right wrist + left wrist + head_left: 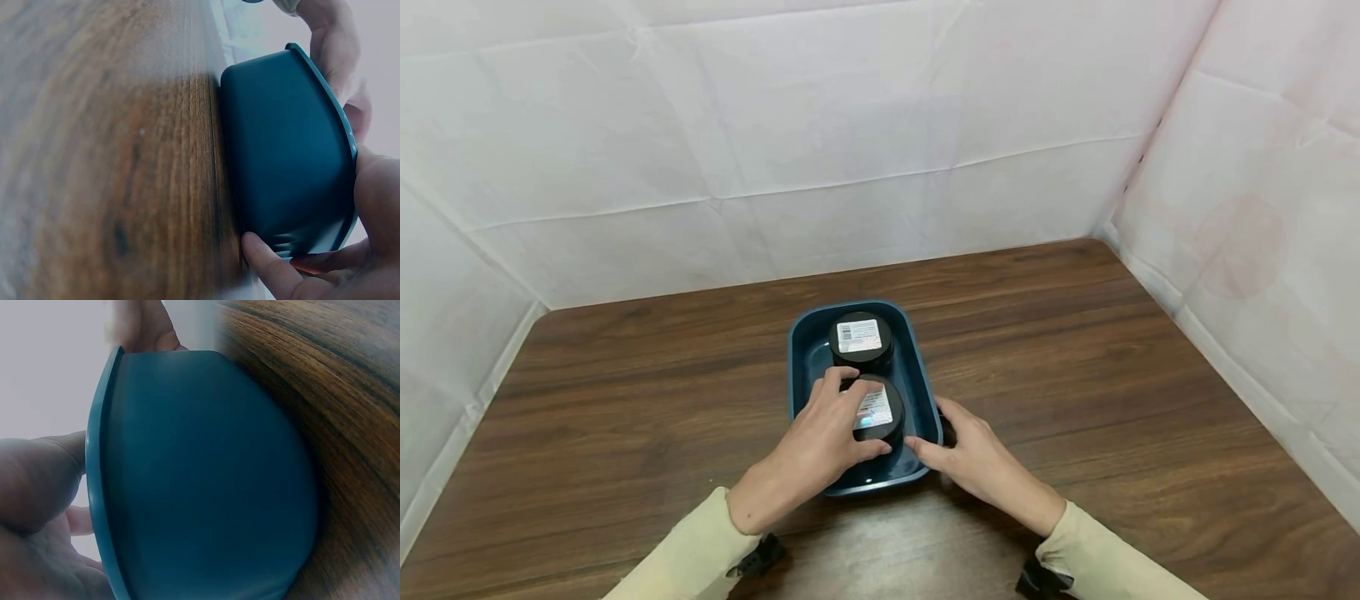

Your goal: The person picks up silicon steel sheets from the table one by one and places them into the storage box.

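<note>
A deep blue rectangular tray (922,375) holds two round black containers with white labels on top. My left hand (827,425) reaches over the tray's left side and grips the nearer black container (876,410), with fingers on its far side and thumb on its near side. Behind it stands the other black container (859,337). At the tray's near right corner, my right hand (973,450) holds the wall, thumb at the rim and fingers outside. The right wrist view shows those fingertips (256,244) low against the tray. Tray walls hide both containers in the wrist views.
The tray sits on a dark wood-grain table (1060,350). White sheeting (820,133) stands along the table's back and sides. A black strap device (762,555) is on the left wrist, and another (1042,578) is on the right.
</note>
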`<action>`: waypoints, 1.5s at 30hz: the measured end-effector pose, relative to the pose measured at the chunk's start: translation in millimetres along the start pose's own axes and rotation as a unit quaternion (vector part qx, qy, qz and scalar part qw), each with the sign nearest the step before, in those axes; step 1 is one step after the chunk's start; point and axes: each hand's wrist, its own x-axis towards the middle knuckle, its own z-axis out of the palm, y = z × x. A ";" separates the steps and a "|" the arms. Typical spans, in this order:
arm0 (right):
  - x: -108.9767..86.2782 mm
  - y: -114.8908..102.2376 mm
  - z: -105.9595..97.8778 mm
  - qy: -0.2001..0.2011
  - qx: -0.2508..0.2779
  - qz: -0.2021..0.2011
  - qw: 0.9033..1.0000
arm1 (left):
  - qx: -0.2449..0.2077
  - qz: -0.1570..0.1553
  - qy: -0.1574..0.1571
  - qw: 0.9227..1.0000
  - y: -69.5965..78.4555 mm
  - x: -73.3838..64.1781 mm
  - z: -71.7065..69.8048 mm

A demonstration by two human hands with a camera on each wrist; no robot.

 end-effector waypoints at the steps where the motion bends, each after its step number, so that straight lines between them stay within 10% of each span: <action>1: -0.2 0.0 -0.1 -0.001 0.002 0.001 1.000 | 0.000 -0.001 0.000 1.000 0.5 0.0 0.1; 23: -2.2 1.2 -1.7 0.007 -0.007 0.005 1.000 | -0.018 -0.005 -0.011 1.000 2.6 -0.6 -0.5; 45: -5.0 -2.2 -29.5 0.019 -0.047 -0.009 0.999 | -0.044 -0.079 0.134 0.987 -44.3 -60.9 -47.3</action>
